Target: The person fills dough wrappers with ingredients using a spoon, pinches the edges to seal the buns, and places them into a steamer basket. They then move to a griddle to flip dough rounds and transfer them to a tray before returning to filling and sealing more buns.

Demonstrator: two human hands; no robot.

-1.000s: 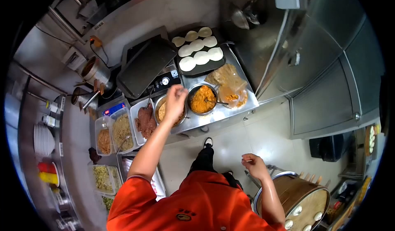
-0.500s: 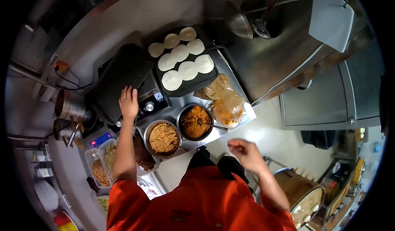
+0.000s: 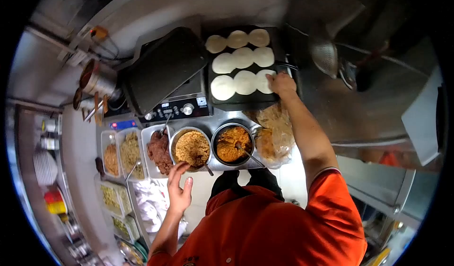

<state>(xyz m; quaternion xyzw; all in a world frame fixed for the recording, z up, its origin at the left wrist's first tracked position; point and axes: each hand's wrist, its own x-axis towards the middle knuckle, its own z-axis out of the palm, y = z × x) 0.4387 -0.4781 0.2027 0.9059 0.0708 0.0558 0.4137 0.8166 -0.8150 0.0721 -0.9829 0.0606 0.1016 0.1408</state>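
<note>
My right hand (image 3: 283, 84) reaches over the dark griddle plate (image 3: 227, 106). Its curled fingertips are on the right edge of a flat white dough round (image 3: 265, 82) at the near right corner. Several more white dough rounds (image 3: 243, 57) lie in three rows on the plate, their edges touching along each row. Nearer my body, my left hand (image 3: 179, 190) is raised with its fingers apart, holding nothing. Just beyond it stands a metal pot (image 3: 205, 165) of crumbly tan filling (image 3: 191, 147) with a spoon in it.
Beside the tan filling stands a black bowl (image 3: 216, 155) of orange filling, then a clear plastic bag (image 3: 279, 133). Tubs of dark red filling (image 3: 160, 152) and greenish filling (image 3: 132, 152) are leftward. A black griddle lid (image 3: 165, 72) tilts left of the plate. Skimmers (image 3: 326, 60) hang at right.
My right hand has moved from near my body up to the dough rounds. My left hand has left the griddle lid and come back toward me. The view has turned.
</note>
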